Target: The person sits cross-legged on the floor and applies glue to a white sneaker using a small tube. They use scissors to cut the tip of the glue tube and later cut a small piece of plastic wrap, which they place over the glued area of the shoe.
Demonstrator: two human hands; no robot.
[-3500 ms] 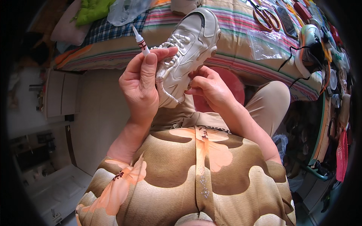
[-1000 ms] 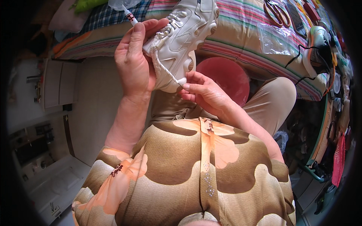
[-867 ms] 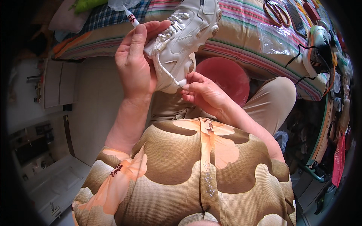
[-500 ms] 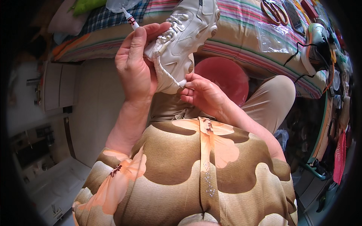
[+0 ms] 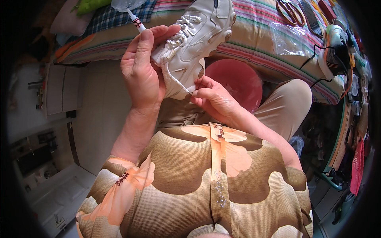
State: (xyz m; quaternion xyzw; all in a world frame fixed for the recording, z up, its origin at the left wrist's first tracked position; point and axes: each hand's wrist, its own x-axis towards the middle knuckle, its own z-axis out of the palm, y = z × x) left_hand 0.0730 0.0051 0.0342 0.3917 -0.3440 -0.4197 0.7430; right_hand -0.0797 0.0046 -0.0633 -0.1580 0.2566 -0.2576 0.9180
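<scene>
A white sneaker (image 5: 200, 43) is held tilted over my lap, its heel toward the top and its toe toward me. My left hand (image 5: 143, 67) is closed at the shoe's side near the laces. In that same hand is a small white tube (image 5: 137, 23) with dark red markings, its thin nozzle pointing up and left. A white shoelace (image 5: 177, 80) runs down over the shoe's front. At the toe, my right hand (image 5: 214, 95) pinches the end of this lace between thumb and fingertips; the very tip is hidden.
A red round stool or basin (image 5: 238, 81) stands beyond my right hand. On the striped bed cover (image 5: 246, 23) lie scissors (image 5: 290, 12), a clear plastic bag (image 5: 289, 39) and another sneaker (image 5: 333, 49) with black laces. A green pillow-like item (image 5: 91, 6) is at the far left.
The sneaker has tilted slightly to the right. My right hand's fingers have shifted a little at the toe, with the index finger bent more around the lace end.
</scene>
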